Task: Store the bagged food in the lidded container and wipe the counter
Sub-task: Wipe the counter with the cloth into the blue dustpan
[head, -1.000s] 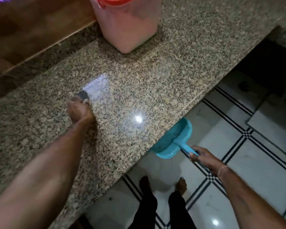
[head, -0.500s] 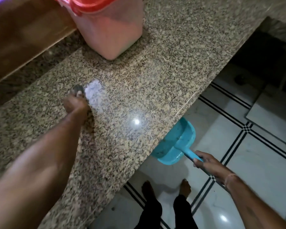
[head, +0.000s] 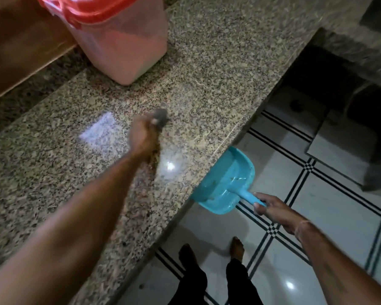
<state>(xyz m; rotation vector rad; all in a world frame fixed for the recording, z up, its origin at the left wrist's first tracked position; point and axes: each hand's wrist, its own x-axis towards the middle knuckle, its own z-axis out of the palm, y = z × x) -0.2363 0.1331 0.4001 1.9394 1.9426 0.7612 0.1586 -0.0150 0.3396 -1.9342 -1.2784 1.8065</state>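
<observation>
Wiping counter (head: 218,62): left hand (head: 142,138) clutches grey cloth (head: 160,116), right hand (head: 275,211) grips dustpan (head: 226,183) at near edge; next sweep into it.

Head view, steeply down, close over counter (head: 218,69), floor (head: 339,227)

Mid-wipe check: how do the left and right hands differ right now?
The left hand is over the counter, the right hand beyond its edge. The left hand grips a small dark grey wiper; the right hand holds the blue dustpan by its handle. The left hand is motion-blurred, the right hand sharp. Both are curled round a cleaning tool.
</observation>
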